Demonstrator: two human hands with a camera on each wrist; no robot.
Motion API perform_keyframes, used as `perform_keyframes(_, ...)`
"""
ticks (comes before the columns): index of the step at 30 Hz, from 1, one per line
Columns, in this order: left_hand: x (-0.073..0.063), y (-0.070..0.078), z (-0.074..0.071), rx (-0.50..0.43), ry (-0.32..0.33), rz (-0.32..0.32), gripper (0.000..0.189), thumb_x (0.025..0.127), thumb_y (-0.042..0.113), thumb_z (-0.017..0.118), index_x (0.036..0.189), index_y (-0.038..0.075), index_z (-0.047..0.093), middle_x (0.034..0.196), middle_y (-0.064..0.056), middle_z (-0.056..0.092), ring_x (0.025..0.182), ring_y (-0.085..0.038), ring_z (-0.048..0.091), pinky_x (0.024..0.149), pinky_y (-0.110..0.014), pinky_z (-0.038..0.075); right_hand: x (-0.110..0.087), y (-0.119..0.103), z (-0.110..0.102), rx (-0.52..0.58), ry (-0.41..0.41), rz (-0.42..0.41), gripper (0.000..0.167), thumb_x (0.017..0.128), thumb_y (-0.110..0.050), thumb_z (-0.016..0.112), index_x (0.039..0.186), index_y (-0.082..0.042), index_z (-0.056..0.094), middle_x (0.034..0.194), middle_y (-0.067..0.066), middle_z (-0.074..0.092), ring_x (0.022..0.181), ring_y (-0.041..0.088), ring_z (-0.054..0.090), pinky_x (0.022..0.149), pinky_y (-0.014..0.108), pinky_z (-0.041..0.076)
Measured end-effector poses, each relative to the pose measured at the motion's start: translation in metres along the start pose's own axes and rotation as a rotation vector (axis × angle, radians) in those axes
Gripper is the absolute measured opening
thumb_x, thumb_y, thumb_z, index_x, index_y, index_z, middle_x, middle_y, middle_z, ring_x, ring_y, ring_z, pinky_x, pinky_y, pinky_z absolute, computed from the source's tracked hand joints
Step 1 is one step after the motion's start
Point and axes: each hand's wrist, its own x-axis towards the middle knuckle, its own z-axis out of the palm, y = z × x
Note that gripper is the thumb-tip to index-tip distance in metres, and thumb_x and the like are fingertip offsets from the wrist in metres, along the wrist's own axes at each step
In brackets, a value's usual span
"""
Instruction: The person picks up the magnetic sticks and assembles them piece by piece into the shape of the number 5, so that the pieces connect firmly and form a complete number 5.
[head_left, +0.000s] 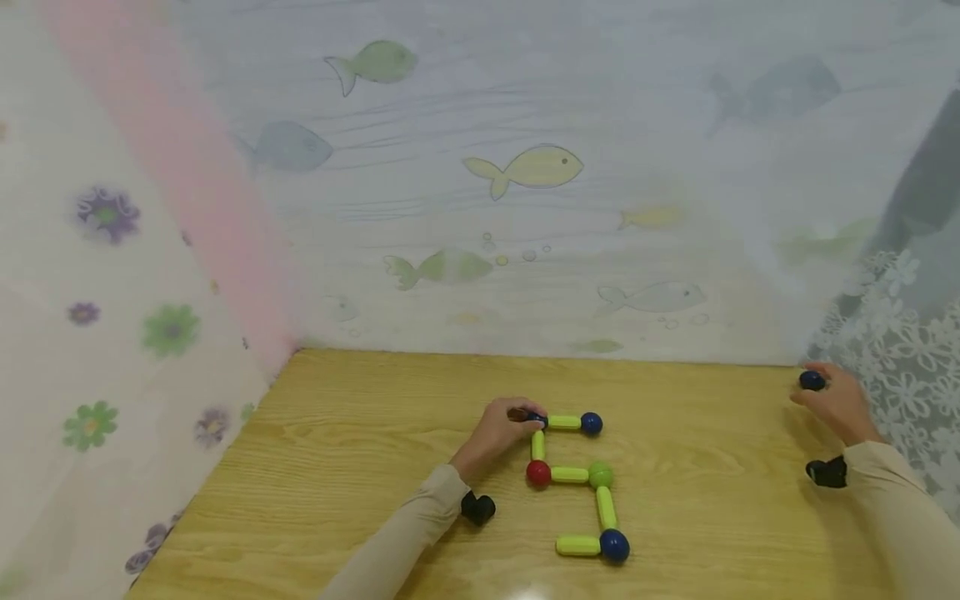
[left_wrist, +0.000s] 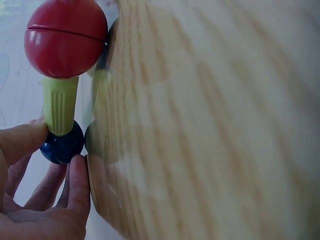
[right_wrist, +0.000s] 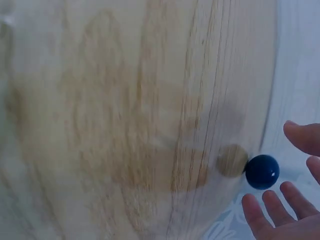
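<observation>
A figure of magnetic balls and yellow-green rods lies on the wooden table. From a blue ball at its top right, it steps through a red ball and a green ball to another blue ball. There a rod points left with its far end free. My left hand pinches the blue corner ball at the top left, thumb beside the rod below the red ball. Far to the right, my right hand surrounds a loose dark blue ball, its fingers spread around it.
The table meets a wall with printed fish at its back edge. Flowered fabric borders the left side, and white lace hangs at the right. Black wrist cameras sit at both cuffs.
</observation>
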Motion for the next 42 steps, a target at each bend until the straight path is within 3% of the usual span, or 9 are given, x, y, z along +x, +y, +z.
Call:
perform_keyframes(5, -0.002, -0.001, 0.0, -0.025, -0.013, -0.007, 0.014, 0.09, 0.012, 0.066, 0.102, 0.011, 0.071, 0.1, 0.0, 0.066, 0.093, -0.015, 0.061, 0.081, -0.028, 0.049, 0.006, 0.011, -0.005, -0.076, -0.07, 0.032, 0.069, 0.092, -0.022, 0.055, 0.137, 0.019, 0.023, 0.135, 0.049, 0.014, 0.113, 0.066, 0.022, 0.08, 0.071, 0.031)
perform_keyframes(9, -0.002, -0.001, -0.001, -0.043, -0.017, -0.018, 0.014, 0.09, 0.012, 0.066, 0.103, 0.01, 0.071, 0.099, 0.001, 0.066, 0.09, -0.015, 0.061, 0.078, -0.027, 0.049, 0.016, 0.017, -0.007, -0.134, -0.117, 0.01, 0.066, 0.091, -0.019, 0.056, 0.133, 0.022, 0.025, 0.129, 0.051, 0.019, 0.107, 0.065, 0.026, 0.078, 0.069, 0.034)
perform_keyframes(17, -0.001, 0.003, -0.001, -0.026, -0.01, -0.025, 0.015, 0.091, 0.014, 0.065, 0.104, 0.011, 0.071, 0.098, 0.003, 0.066, 0.089, -0.012, 0.06, 0.077, -0.027, 0.049, 0.025, 0.013, 0.005, -0.23, -0.063, -0.118, 0.042, 0.09, -0.006, 0.052, 0.117, 0.025, 0.045, 0.11, 0.049, 0.041, 0.089, 0.057, 0.046, 0.07, 0.061, 0.041)
perform_keyframes(25, -0.001, 0.002, -0.002, -0.023, -0.009, -0.013, 0.015, 0.091, 0.014, 0.065, 0.105, 0.01, 0.071, 0.098, 0.001, 0.066, 0.09, -0.014, 0.06, 0.079, -0.028, 0.049, 0.011, -0.005, 0.029, -0.125, -0.065, -0.126, 0.04, 0.085, -0.008, 0.068, 0.111, 0.019, 0.055, 0.107, 0.042, 0.049, 0.088, 0.052, 0.051, 0.068, 0.055, 0.047)
perform_keyframes(32, 0.0, -0.001, 0.0, -0.031, 0.01, 0.0, 0.015, 0.09, 0.011, 0.065, 0.104, 0.007, 0.07, 0.1, -0.006, 0.066, 0.091, -0.021, 0.06, 0.077, -0.031, 0.049, -0.01, -0.023, 0.04, -0.049, -0.11, -0.14, 0.045, 0.086, -0.017, 0.071, 0.115, 0.014, 0.056, 0.111, 0.037, 0.052, 0.094, 0.049, 0.055, 0.066, 0.042, 0.053)
perform_keyframes(34, 0.0, -0.002, 0.0, -0.028, 0.011, 0.0, 0.015, 0.09, 0.011, 0.065, 0.104, 0.007, 0.071, 0.1, -0.006, 0.067, 0.091, -0.021, 0.06, 0.077, -0.031, 0.049, -0.018, -0.031, 0.041, -0.023, -0.111, -0.156, 0.044, 0.085, -0.017, 0.072, 0.115, 0.013, 0.057, 0.11, 0.036, 0.054, 0.091, 0.039, 0.061, 0.065, 0.036, 0.053)
perform_keyframes(36, 0.0, -0.001, -0.001, -0.017, 0.012, -0.001, 0.014, 0.09, 0.012, 0.066, 0.103, 0.009, 0.071, 0.1, -0.005, 0.066, 0.091, -0.019, 0.06, 0.079, -0.031, 0.049, -0.026, -0.04, 0.043, 0.005, -0.12, -0.171, 0.044, 0.086, -0.016, 0.072, 0.117, 0.012, 0.057, 0.11, 0.034, 0.055, 0.086, 0.02, 0.064, 0.063, 0.029, 0.053)
perform_keyframes(39, 0.0, -0.001, -0.001, 0.001, 0.015, 0.001, 0.013, 0.09, 0.013, 0.066, 0.102, 0.011, 0.071, 0.098, 0.0, 0.066, 0.091, -0.015, 0.06, 0.08, -0.03, 0.049, -0.037, -0.052, 0.046, 0.05, -0.14, -0.191, 0.044, 0.086, -0.015, 0.071, 0.119, 0.01, 0.057, 0.112, 0.032, 0.055, 0.082, -0.005, 0.057, 0.063, 0.022, 0.051)
perform_keyframes(42, 0.0, 0.0, 0.0, 0.006, 0.011, 0.003, 0.013, 0.09, 0.013, 0.066, 0.101, 0.012, 0.072, 0.098, 0.001, 0.066, 0.091, -0.014, 0.06, 0.082, -0.03, 0.049, -0.049, -0.062, 0.05, 0.104, -0.159, -0.211, 0.043, 0.087, -0.015, 0.07, 0.12, 0.009, 0.056, 0.114, 0.029, 0.055, 0.084, -0.009, 0.055, 0.065, 0.021, 0.051)
